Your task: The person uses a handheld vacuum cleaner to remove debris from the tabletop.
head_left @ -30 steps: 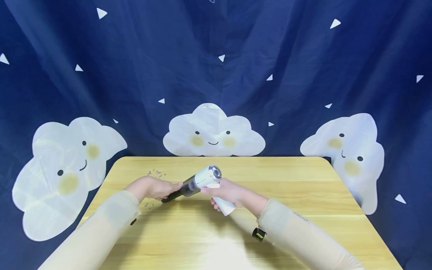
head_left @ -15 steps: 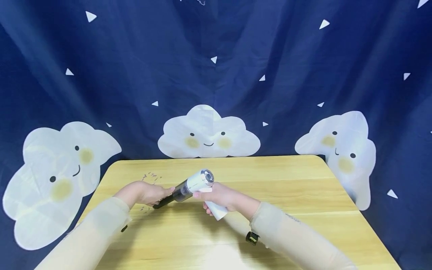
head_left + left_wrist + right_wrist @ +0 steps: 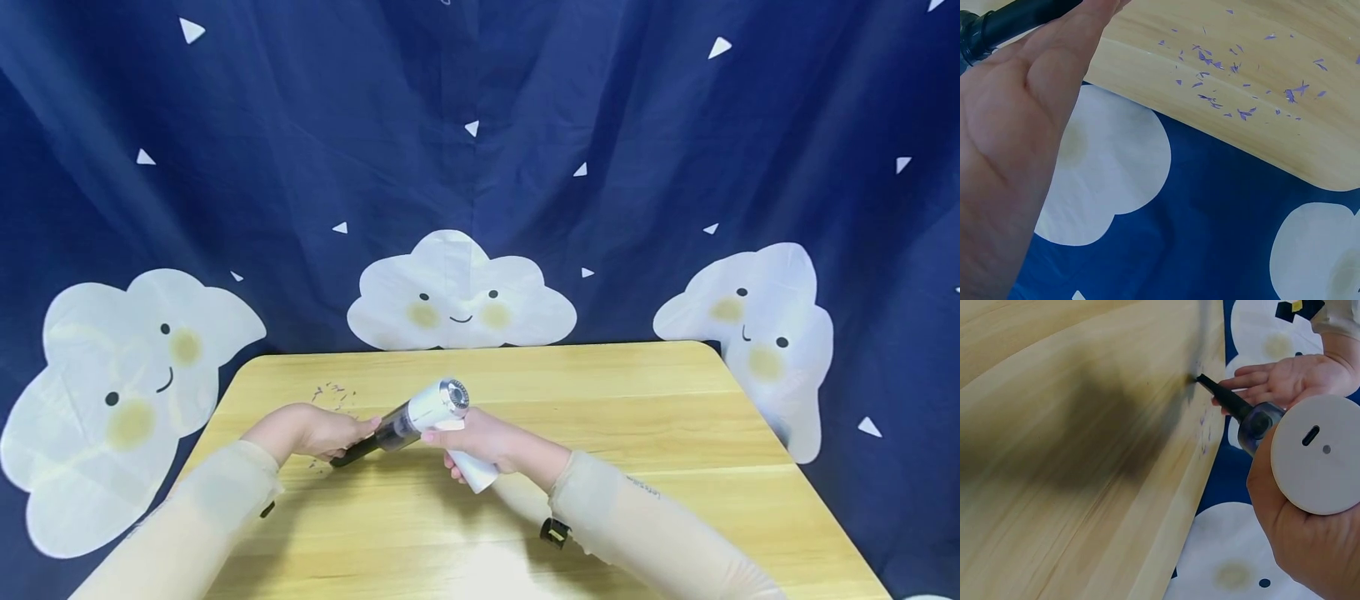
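Right grip (image 3: 480,442) is clamping round the white handle (image 3: 474,472) of a handheld vacuum (image 3: 433,407), thumb lying up near the body. Vacuum is slanting over the wooden counter (image 3: 615,433), its smoky clear chamber (image 3: 396,430) and black nozzle (image 3: 356,451) pointing down toward the person's left; whether the nozzle tip is touching the wood, cannot tell. Left grip (image 3: 326,431) is lying along the vacuum's nozzle end, fingers running nearly straight, palm showing in the right wrist view; contact between fingers and nozzle is hard to judge. Purple scraps (image 3: 1290,95) are lying scattered beyond the vacuum's nozzle, a few more showing near its tip on the person's side. Handle's round base (image 3: 1329,481) is facing the right wrist camera, showing one dark slot and a grey dot. Pale sleeves (image 3: 645,517) are reaching in from either side of the vacuum. Behind the vacuum a dark blue curtain (image 3: 525,100) is hanging, bearing white clouds (image 3: 461,271) and small white triangles (image 3: 471,128).
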A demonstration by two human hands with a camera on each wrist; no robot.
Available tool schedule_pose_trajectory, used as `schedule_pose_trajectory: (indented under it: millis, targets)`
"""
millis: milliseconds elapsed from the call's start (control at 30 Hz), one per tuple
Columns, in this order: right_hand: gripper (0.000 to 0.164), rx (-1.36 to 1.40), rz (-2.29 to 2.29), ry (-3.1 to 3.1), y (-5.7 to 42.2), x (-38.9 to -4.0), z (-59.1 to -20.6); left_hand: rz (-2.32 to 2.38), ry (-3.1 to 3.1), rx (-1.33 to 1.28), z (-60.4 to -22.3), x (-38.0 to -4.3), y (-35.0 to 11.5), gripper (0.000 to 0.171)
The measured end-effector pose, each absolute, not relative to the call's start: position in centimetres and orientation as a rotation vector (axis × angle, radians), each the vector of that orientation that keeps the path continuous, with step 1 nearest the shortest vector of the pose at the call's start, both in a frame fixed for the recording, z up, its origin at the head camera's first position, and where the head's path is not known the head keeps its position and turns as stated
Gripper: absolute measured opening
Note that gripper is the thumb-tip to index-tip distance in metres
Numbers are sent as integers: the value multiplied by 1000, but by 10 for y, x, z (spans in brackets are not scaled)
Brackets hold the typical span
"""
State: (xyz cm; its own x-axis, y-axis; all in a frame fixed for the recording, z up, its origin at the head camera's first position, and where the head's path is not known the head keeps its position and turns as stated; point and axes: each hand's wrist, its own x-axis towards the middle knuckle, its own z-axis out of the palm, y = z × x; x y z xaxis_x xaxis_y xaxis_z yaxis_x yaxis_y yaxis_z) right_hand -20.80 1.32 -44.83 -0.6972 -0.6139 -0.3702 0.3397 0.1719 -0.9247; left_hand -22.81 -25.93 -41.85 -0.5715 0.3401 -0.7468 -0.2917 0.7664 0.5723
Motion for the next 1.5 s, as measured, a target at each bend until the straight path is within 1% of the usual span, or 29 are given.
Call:
schedule_pose_trajectory:
  millis: [100, 433, 567, 733, 967, 1200, 1500]
  targets:
    - [31, -265, -1627, 1701, 12, -206, -447, 843, 1990, 37, -417, -228, -260, 73]
    - [31, -270, -1618, 1710, 11, -203, -446, 764, 1986, -1, -412, -228, -259, 80]
    - [33, -259, -1631, 1725, 9, -203, -446, 785, 1989, 13, -413, -231, -259, 78]
    - [32, -257, -1656, 1774, 6, -204, -447, 794, 2038, 70, -415, -235, -259, 71]
    - [31, -260, -1673, 1791, 0, -206, -448, 794, 2081, 59, -417, -237, -262, 69]
    - [31, -258, -1656, 1745, -6, -207, -453, 832, 2034, 10, -417, -232, -267, 71]
    - [29, -287, -1634, 1712, -6, -207, -452, 814, 2005, -26, -415, -229, -271, 78]
